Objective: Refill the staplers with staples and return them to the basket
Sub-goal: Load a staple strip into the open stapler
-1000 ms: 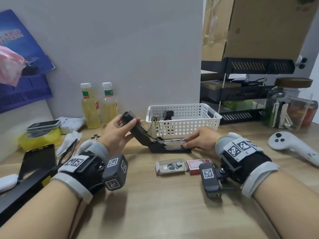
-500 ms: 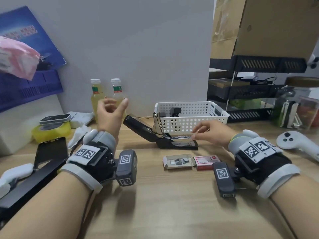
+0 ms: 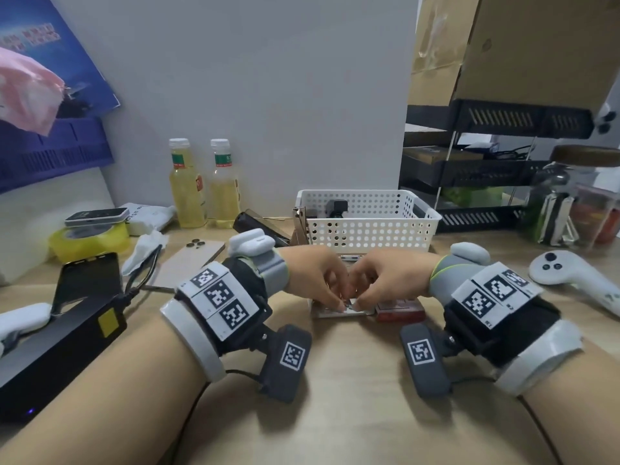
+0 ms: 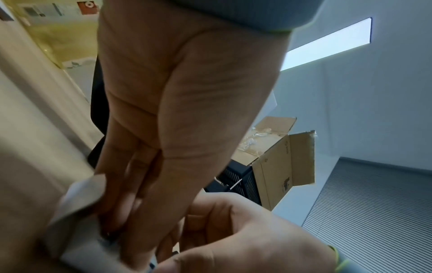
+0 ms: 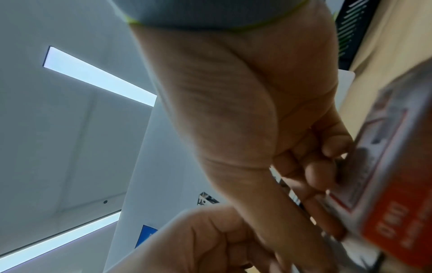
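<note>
Both hands meet over the white staple tray [image 3: 335, 314] on the desk. My left hand [image 3: 335, 300] and right hand [image 3: 362, 301] pinch a small grey strip of staples [image 3: 350, 305] between their fingertips. The red box sleeve [image 3: 399, 313] lies just right of the tray. Behind my hands the black stapler lies hinged open, with its lid [image 3: 255, 223] tipped back left and its metal magazine [image 3: 299, 217] upright; its base is mostly hidden. The white basket [image 3: 385, 226] stands behind it with another black stapler [image 3: 337, 208] inside. In the wrist views my left hand [image 4: 126, 230] and right hand [image 5: 327, 194] curl down at the box.
Two yellow bottles [image 3: 204, 186] stand at the back left beside a tape roll [image 3: 89, 238], a phone [image 3: 188, 260] and a tissue. A black device [image 3: 63, 333] lies along the left edge. A white controller [image 3: 570, 276], a jar and black shelving [image 3: 486, 169] are on the right.
My left hand has let go of the stapler lid and come down to the staple tray. My right hand has left the stapler base and joined it there. The stapler stays open.
</note>
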Motion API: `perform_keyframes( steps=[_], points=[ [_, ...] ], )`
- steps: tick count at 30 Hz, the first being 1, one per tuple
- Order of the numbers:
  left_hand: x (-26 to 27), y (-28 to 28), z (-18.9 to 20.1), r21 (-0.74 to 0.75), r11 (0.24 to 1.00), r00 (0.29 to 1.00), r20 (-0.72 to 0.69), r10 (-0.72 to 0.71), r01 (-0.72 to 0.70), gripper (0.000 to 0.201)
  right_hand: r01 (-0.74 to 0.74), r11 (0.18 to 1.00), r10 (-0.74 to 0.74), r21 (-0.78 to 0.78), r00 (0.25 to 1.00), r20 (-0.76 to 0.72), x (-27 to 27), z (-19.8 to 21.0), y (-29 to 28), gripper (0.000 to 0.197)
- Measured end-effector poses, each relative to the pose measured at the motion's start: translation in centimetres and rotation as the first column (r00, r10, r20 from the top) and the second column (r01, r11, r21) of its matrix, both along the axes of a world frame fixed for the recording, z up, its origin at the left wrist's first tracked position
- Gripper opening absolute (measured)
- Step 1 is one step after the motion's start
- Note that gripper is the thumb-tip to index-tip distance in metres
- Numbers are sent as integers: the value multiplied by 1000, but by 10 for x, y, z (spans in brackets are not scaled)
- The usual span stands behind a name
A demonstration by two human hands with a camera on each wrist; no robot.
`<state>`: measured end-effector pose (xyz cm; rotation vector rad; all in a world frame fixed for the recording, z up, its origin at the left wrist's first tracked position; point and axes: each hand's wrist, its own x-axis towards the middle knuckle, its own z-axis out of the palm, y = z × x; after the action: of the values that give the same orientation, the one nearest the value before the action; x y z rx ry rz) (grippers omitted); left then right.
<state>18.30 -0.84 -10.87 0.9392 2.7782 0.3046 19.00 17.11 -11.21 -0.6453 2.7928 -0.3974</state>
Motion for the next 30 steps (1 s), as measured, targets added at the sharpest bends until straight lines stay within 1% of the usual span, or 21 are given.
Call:
perform_keyframes(
  steps=[3, 5, 8, 11, 14, 17, 19, 20, 21, 22, 23, 25, 27, 28, 29, 30],
  points=[
    [0, 2, -4, -20, 1000, 1000, 13, 23, -22, 24, 47, 999, -48, -24, 999, -12, -2, -7, -2, 26],
    [-1, 4, -5, -26, 999, 1000, -3, 21, -21, 22, 74, 996, -75, -39, 997, -3, -4, -9, -2, 26],
    [0, 6, -8, -18, 999, 997, -71, 32, -33, 19, 83, 994, -82, -69, 996, 26, -5, -11, -3, 22],
    [0, 8, -10, 5, 998, 992, -116, 57, -57, 18, 83, 991, -81, -103, 996, 25, -6, -12, -2, 21],
    [1, 8, -11, 16, 998, 989, -132, 66, -64, 14, 70, 988, -69, -137, 998, 10, -7, -13, 0, 21],
    [-1, 7, -10, 72, 994, 991, -100, 93, -86, 12, 82, 965, -75, -249, 996, 39, -9, -14, 3, 21],
    [-4, 2, -9, 163, 979, 991, -19, 130, -126, 9, 99, 931, -76, -351, 994, 77, -12, -14, 6, 16],
    [-6, -2, -8, 236, 960, 988, 48, 146, -154, 8, 95, 910, -67, -404, 994, 83, -14, -14, 8, 12],
    [-8, -5, -8, 328, 925, 979, 135, 153, -190, 9, 85, 881, -55, -465, 995, 79, -16, -14, 9, 11],
    [-10, -9, -9, 429, 872, 962, 230, 145, -234, 10, 78, 843, -47, -532, 996, 71, -18, -14, 10, 10],
    [-11, -12, -10, 527, 803, 942, 314, 120, -278, 11, 77, 795, -50, -601, 997, 62, -20, -15, 10, 8],
    [-13, -16, -12, 680, 644, 902, 431, 34, -350, 9, 81, 693, -78, -717, 996, 37, -21, -15, 9, 6],
    [-14, -16, -16, 775, 458, 844, 528, -92, -435, 12, 84, 606, -103, -791, 994, 26, -22, -15, 6, 8],
    [-14, -15, -17, 798, 373, 813, 559, -161, -474, 14, 85, 564, -112, -821, 993, 26, -21, -15, 4, 10],
    [-15, -14, -18, 807, 301, 788, 577, -215, -508, 16, 81, 527, -117, -846, 993, 22, -21, -14, 2, 11],
    [-15, -11, -19, 808, 245, 769, 587, -253, -536, 18, 74, 496, -122, -865, 992, 15, -20, -14, -1, 13]
  ],
)
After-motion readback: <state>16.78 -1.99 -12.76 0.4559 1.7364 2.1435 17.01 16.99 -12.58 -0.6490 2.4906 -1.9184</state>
